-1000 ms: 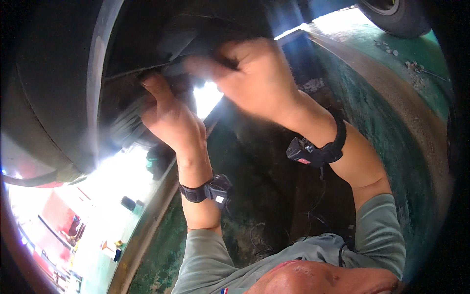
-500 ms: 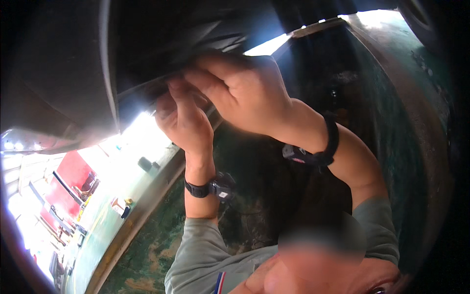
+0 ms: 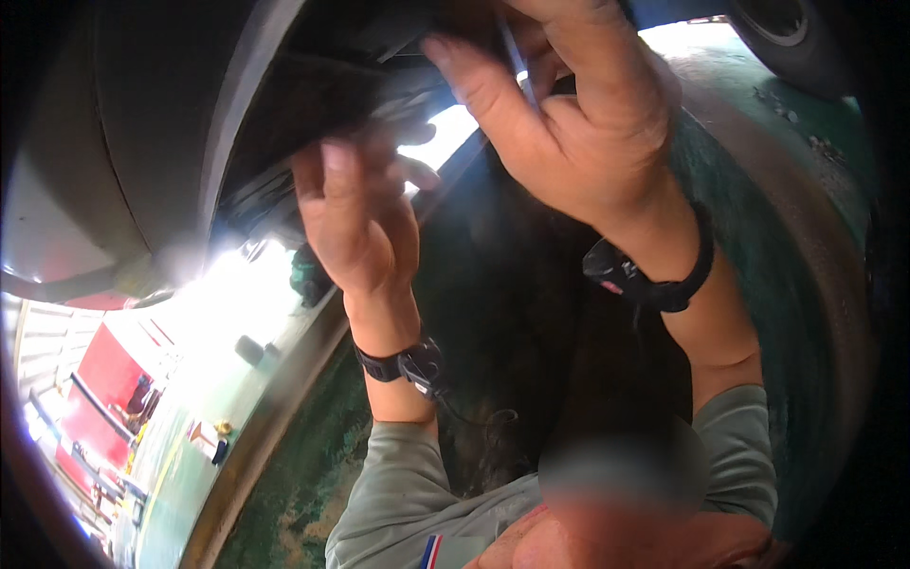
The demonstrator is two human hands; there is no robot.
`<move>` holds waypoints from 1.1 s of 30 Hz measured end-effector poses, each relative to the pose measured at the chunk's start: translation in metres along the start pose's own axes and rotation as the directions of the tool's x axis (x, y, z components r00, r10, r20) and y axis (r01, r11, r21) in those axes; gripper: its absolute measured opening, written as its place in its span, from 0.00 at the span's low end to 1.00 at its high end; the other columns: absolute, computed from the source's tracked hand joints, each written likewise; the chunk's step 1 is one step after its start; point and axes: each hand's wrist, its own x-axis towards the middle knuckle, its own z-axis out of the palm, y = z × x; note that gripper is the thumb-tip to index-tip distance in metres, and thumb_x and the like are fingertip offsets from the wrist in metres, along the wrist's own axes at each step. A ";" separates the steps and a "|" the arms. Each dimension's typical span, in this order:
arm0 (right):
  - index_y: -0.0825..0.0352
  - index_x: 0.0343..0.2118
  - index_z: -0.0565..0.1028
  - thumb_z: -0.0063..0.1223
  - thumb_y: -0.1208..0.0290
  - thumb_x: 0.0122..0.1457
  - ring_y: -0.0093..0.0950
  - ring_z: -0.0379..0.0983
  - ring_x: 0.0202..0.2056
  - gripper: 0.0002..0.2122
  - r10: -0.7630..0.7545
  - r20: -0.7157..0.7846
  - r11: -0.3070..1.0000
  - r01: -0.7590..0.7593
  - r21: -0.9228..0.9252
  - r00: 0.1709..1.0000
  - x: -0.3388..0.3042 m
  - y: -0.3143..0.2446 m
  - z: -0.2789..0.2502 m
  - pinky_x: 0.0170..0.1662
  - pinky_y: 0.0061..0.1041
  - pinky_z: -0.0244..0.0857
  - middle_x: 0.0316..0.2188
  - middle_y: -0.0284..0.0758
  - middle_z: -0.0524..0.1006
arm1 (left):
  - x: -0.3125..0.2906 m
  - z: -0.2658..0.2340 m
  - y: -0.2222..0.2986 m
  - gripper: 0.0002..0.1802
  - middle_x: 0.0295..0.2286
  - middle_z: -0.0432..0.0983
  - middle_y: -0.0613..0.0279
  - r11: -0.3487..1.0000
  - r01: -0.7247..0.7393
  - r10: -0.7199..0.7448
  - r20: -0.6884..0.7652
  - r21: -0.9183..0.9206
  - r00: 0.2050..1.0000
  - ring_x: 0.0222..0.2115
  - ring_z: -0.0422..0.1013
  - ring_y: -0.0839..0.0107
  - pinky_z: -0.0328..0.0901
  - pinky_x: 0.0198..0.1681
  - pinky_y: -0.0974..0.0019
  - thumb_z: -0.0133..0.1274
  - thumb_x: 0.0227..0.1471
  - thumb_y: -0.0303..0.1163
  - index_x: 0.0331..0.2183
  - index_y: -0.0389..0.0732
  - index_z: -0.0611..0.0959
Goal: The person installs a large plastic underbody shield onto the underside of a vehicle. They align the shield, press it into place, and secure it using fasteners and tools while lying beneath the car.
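Both my hands are raised to the dark underside of a vehicle (image 3: 322,104). My left hand (image 3: 355,218) is upright under a dark panel edge, its thumb up and its blurred fingers apart; I see nothing held in it. Higher and to the right, my right hand (image 3: 592,123) has its thumb stretched out toward the dark underbody. Its other fingers bend near the top edge of the view, partly cut off. A thin, pale bluish streak (image 3: 517,57) shows beside these fingers; I cannot tell what it is. Each wrist wears a black strap with a small device.
A grey body panel (image 3: 142,142) curves down at the left. Below it lies a bright pale green floor, bounded by a pit-like edge (image 3: 256,427). A red panel (image 3: 104,379) and equipment stand beyond. A wheel (image 3: 777,28) is at the upper right.
My hands, close together before, are now apart. The right has moved up and to the right, its thumb spreading; the left has stayed close to its place, with its fingers opening. The view has shifted slightly.
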 end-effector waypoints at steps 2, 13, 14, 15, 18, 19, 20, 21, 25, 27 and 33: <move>0.65 0.45 0.82 0.66 0.77 0.52 0.30 0.81 0.28 0.15 -0.042 0.082 0.997 0.036 0.069 0.996 0.018 -0.005 -0.005 0.30 0.27 0.76 0.34 0.42 0.84 | 0.005 -0.016 -0.008 0.18 0.46 0.82 0.55 0.999 0.013 -0.010 0.085 -0.031 0.996 0.44 0.80 0.64 0.74 0.37 0.65 0.51 0.67 0.41 0.53 0.40 0.77; 0.59 0.34 0.82 0.59 0.75 0.46 0.24 0.68 0.14 0.10 -0.632 0.090 0.757 0.638 -0.139 0.770 0.072 0.021 -0.005 0.18 0.24 0.65 0.15 0.28 0.70 | 0.024 -0.007 -0.029 0.18 0.26 0.82 0.61 0.935 -0.161 0.209 -0.127 0.316 0.970 0.27 0.73 0.77 0.66 0.34 0.73 0.63 0.61 0.37 0.28 0.29 0.85; 0.58 0.32 0.81 0.59 0.75 0.46 0.24 0.68 0.15 0.09 -0.663 0.126 0.711 0.674 -0.200 0.738 0.076 0.019 -0.009 0.17 0.24 0.63 0.15 0.27 0.69 | 0.026 -0.005 -0.030 0.17 0.26 0.82 0.62 0.924 -0.186 0.238 -0.120 0.335 0.964 0.26 0.72 0.78 0.66 0.33 0.74 0.63 0.60 0.36 0.28 0.29 0.85; 0.57 0.31 0.81 0.58 0.74 0.45 0.23 0.67 0.15 0.08 -0.688 0.159 0.666 0.703 -0.250 0.708 0.080 0.012 -0.009 0.17 0.24 0.61 0.15 0.26 0.68 | 0.027 -0.007 -0.032 0.16 0.25 0.82 0.63 0.910 -0.206 0.264 -0.119 0.361 0.957 0.26 0.72 0.79 0.65 0.33 0.74 0.63 0.60 0.35 0.28 0.29 0.85; 0.55 0.28 0.80 0.57 0.72 0.43 0.23 0.66 0.16 0.07 -0.630 0.363 0.570 0.726 -0.384 0.686 0.087 -0.010 -0.029 0.17 0.23 0.58 0.14 0.25 0.66 | 0.032 0.000 -0.038 0.13 0.25 0.82 0.64 0.890 -0.288 0.349 -0.121 0.353 0.929 0.25 0.71 0.81 0.63 0.31 0.76 0.63 0.59 0.31 0.28 0.29 0.87; 0.54 0.28 0.80 0.57 0.72 0.43 0.23 0.65 0.16 0.07 -0.634 0.375 0.571 0.736 -0.363 0.676 0.091 0.002 -0.027 0.17 0.24 0.57 0.14 0.24 0.65 | 0.033 0.002 -0.039 0.12 0.25 0.83 0.64 0.888 -0.302 0.361 -0.120 0.348 0.925 0.25 0.71 0.81 0.63 0.30 0.76 0.63 0.59 0.30 0.29 0.29 0.87; 0.53 0.28 0.80 0.57 0.72 0.43 0.23 0.67 0.17 0.08 -0.620 0.411 0.571 0.744 -0.346 0.668 0.093 0.005 -0.031 0.18 0.24 0.59 0.16 0.24 0.67 | 0.034 0.004 -0.038 0.12 0.25 0.83 0.64 0.884 -0.296 0.359 -0.119 0.362 0.926 0.25 0.71 0.82 0.63 0.30 0.76 0.63 0.59 0.30 0.29 0.29 0.87; 0.53 0.29 0.80 0.57 0.71 0.44 0.23 0.69 0.18 0.08 -0.605 0.447 0.575 0.750 -0.326 0.659 0.096 0.007 -0.034 0.19 0.24 0.61 0.17 0.23 0.69 | 0.033 0.005 -0.037 0.11 0.25 0.83 0.64 0.880 -0.287 0.354 -0.122 0.378 0.927 0.25 0.71 0.82 0.63 0.30 0.76 0.63 0.59 0.29 0.29 0.29 0.88; 0.51 0.31 0.82 0.57 0.71 0.46 0.24 0.75 0.23 0.09 -0.662 0.390 0.554 0.768 -0.321 0.641 0.095 0.026 -0.029 0.22 0.23 0.66 0.25 0.24 0.78 | 0.029 0.010 -0.035 0.12 0.24 0.83 0.62 0.873 -0.210 0.324 -0.202 0.439 0.924 0.23 0.72 0.81 0.63 0.29 0.76 0.65 0.57 0.30 0.27 0.30 0.88; 0.50 0.32 0.83 0.57 0.70 0.46 0.24 0.77 0.24 0.09 -0.717 0.284 0.564 0.769 -0.300 0.637 0.093 0.032 -0.020 0.24 0.23 0.68 0.26 0.24 0.80 | 0.034 0.010 -0.038 0.12 0.23 0.84 0.61 0.874 -0.258 0.373 -0.228 0.412 0.899 0.22 0.72 0.79 0.63 0.28 0.76 0.66 0.56 0.30 0.27 0.30 0.88; 0.51 0.31 0.83 0.58 0.69 0.47 0.22 0.77 0.25 0.08 -0.455 0.474 0.639 0.648 -0.415 0.753 0.089 -0.002 -0.025 0.25 0.21 0.68 0.27 0.22 0.80 | 0.028 0.004 -0.036 0.10 0.24 0.85 0.57 0.692 -0.259 0.501 -0.190 0.674 0.844 0.20 0.73 0.78 0.62 0.26 0.74 0.68 0.53 0.30 0.29 0.31 0.89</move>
